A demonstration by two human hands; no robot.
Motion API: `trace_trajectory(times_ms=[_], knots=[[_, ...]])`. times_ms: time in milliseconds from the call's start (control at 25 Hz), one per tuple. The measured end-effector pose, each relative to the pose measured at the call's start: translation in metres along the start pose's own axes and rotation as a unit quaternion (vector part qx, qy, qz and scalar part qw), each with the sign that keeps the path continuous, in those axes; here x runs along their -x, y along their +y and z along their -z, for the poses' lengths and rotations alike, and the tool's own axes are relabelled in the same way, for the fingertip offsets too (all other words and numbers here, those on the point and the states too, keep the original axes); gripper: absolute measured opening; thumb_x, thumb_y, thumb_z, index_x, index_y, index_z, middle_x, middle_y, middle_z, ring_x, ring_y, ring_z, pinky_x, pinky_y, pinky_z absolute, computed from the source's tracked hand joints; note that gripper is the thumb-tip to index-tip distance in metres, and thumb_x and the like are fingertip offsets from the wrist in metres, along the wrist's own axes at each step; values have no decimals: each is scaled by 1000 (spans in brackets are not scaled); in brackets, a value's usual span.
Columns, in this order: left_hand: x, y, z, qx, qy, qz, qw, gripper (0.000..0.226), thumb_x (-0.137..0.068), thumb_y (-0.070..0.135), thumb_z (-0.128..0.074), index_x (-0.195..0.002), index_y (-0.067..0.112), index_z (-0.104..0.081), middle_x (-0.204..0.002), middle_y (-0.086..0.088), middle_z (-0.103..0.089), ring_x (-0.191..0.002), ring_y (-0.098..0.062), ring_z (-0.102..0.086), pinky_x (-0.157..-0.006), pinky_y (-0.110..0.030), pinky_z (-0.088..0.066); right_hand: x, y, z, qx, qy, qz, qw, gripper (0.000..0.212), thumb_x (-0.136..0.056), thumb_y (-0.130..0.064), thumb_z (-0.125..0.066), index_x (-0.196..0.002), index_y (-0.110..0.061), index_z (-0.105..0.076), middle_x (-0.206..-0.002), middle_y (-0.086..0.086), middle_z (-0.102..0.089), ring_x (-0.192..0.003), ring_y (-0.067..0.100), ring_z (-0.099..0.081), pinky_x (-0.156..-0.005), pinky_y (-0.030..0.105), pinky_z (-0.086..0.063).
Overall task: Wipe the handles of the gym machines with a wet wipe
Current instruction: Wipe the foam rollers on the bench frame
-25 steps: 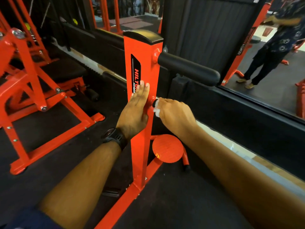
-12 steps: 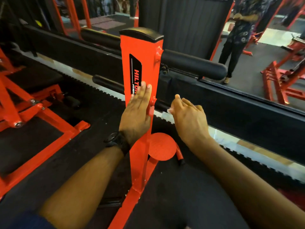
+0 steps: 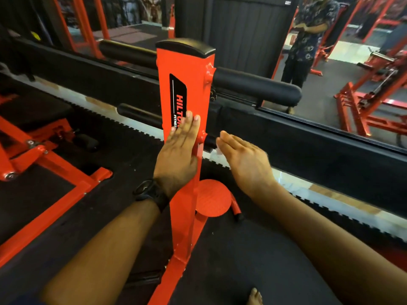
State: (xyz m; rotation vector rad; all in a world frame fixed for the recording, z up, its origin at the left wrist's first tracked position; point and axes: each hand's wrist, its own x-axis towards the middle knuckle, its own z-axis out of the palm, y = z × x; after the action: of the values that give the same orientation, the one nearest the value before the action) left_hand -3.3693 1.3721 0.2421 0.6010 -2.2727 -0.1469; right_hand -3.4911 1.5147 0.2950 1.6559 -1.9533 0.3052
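Observation:
An upright red post (image 3: 184,62) with a black cap carries a short black handle (image 3: 209,140) low on its right side. My left hand (image 3: 178,155) lies flat against the front of the post, fingers straight, just left of that handle. My right hand (image 3: 244,164) hovers right beside the handle's end, fingers stretched out over a white wet wipe (image 3: 218,149) that peeks from under them. The thumb is hidden, and the wipe seems pinched beneath the fingers. A thick black padded roller (image 3: 255,88) sticks out to the right higher up.
A round red footplate (image 3: 212,198) sits at the post's base on black rubber flooring. Another red machine frame (image 3: 44,155) stands to the left. A wall mirror (image 3: 330,111) behind shows a standing person (image 3: 308,40) and more red equipment. A second black roller (image 3: 138,114) projects left.
My right hand let go of the short handle and drew back to the right with the wipe, fingers straightening. My left hand stayed on the post. My view shifted left.

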Motion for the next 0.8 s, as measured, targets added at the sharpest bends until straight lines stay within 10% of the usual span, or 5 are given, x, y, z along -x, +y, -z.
trace_trajectory(times_ms=[400, 800], knots=[[0, 6, 10, 4, -18, 13, 1000, 68, -98, 25, -35, -160, 17, -9, -165, 4, 1, -154, -11, -3, -126, -37, -9, -10, -11, 31, -31, -98, -140, 985, 52, -87, 2, -58, -138, -9, -51, -133, 10, -58, -109, 34, -63, -84, 43, -53], [1, 12, 2, -27, 6, 19, 999, 74, -100, 16, -52, -160, 14, -8, -167, -3, -3, -154, -14, 3, -126, -39, -6, -68, 1, 4, -159, -179, -191, 952, 26, -93, -6, -47, -101, -18, -69, -95, 8, -69, -85, 31, -67, -77, 47, -58]])
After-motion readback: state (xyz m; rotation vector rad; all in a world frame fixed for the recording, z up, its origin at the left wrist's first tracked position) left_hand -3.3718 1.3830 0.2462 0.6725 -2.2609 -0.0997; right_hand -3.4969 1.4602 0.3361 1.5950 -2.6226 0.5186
